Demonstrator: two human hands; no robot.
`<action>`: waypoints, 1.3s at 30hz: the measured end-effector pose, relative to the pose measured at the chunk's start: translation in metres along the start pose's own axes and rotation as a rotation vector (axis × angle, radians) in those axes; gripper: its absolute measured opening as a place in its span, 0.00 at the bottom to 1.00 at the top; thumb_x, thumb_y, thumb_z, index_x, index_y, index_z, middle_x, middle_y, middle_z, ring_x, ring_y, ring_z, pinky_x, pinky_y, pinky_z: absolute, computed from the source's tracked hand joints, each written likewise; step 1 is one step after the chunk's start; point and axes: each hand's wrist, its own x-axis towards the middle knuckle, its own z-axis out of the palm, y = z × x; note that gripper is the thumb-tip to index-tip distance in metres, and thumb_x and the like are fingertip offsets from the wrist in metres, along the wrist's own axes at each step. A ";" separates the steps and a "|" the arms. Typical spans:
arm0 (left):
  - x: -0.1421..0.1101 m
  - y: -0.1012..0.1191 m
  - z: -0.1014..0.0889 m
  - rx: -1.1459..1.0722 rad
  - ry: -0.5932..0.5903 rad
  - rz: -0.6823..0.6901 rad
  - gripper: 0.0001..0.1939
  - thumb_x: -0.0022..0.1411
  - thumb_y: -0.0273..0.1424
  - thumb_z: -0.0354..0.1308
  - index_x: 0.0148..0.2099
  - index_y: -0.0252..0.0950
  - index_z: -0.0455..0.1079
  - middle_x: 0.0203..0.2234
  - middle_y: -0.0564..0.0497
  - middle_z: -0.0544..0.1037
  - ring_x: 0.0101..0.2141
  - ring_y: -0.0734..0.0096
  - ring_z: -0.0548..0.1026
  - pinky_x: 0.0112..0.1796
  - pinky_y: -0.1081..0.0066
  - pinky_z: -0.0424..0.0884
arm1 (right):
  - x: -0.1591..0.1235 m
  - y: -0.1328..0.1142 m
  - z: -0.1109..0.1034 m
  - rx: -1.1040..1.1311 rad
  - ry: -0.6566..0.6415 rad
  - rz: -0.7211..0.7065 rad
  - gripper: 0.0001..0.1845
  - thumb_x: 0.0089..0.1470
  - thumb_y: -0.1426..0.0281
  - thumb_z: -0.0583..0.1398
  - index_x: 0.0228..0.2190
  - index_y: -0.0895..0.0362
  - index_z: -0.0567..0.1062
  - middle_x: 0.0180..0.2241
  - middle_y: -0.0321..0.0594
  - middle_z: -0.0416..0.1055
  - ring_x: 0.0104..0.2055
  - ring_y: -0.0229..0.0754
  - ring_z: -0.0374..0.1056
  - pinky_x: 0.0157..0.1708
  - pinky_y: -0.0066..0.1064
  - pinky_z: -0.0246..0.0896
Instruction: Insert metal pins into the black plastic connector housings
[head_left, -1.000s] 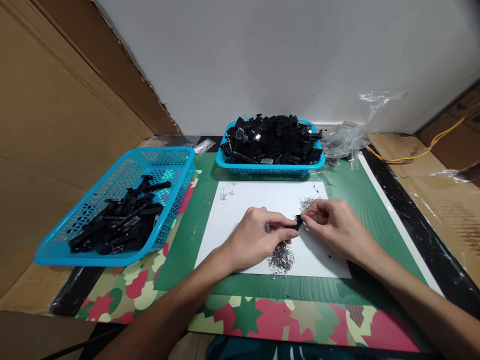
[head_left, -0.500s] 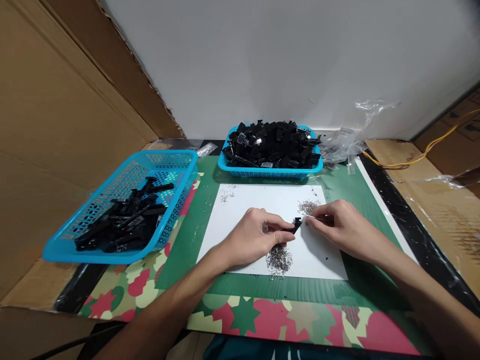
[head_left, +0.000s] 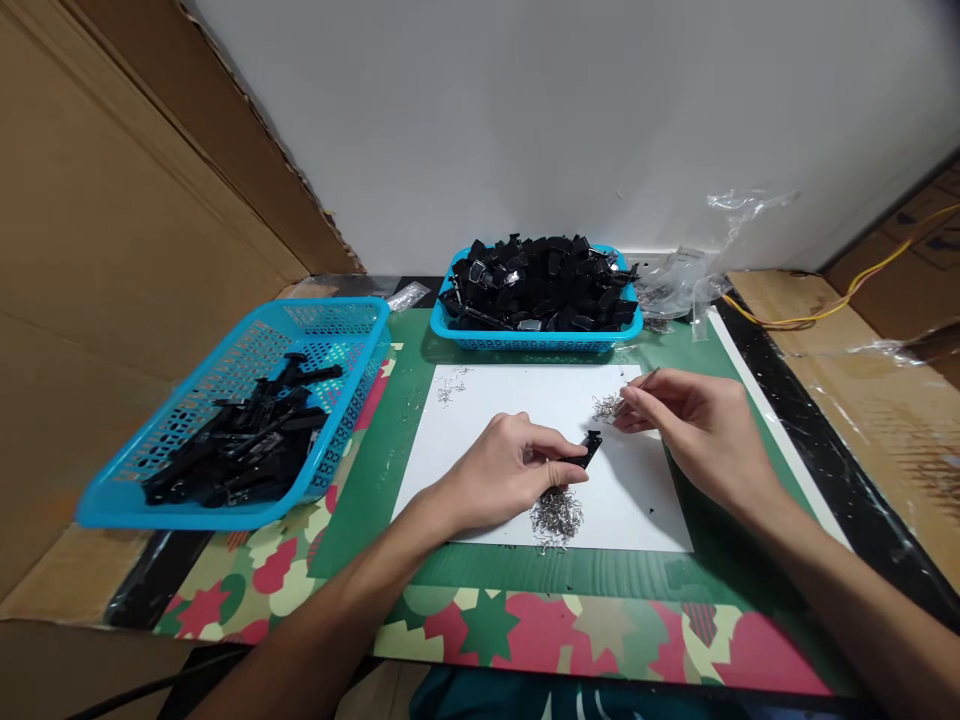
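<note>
My left hand (head_left: 504, 472) rests on the white sheet (head_left: 487, 420) and pinches a small black plastic part (head_left: 586, 452), whose tip sticks out to the right. My right hand (head_left: 694, 422) hovers just right of that part, fingers pinched on a thin metal pin (head_left: 645, 380), beside a small heap of metal springs (head_left: 604, 405). A larger heap of springs (head_left: 556, 515) lies under my left hand's fingertips.
A blue basket (head_left: 540, 338) heaped with black parts stands at the back. Another blue basket (head_left: 112, 490) with fewer black parts sits at the left. Clear plastic bags (head_left: 679, 280) and a yellow wire (head_left: 825, 312) lie at the right. Cardboard walls flank the green mat (head_left: 390, 460).
My right hand has drawn away from the black part, up and to the right toward the small spring heap. The left hand stays in place with the part.
</note>
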 end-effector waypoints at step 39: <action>0.007 -0.011 -0.014 -0.301 0.205 0.116 0.22 0.63 0.46 0.68 0.43 0.29 0.84 0.29 0.44 0.83 0.31 0.67 0.78 0.32 0.71 0.75 | -0.010 0.003 0.023 0.226 0.140 -0.025 0.17 0.64 0.53 0.62 0.34 0.55 0.75 0.35 0.46 0.81 0.35 0.48 0.80 0.32 0.36 0.80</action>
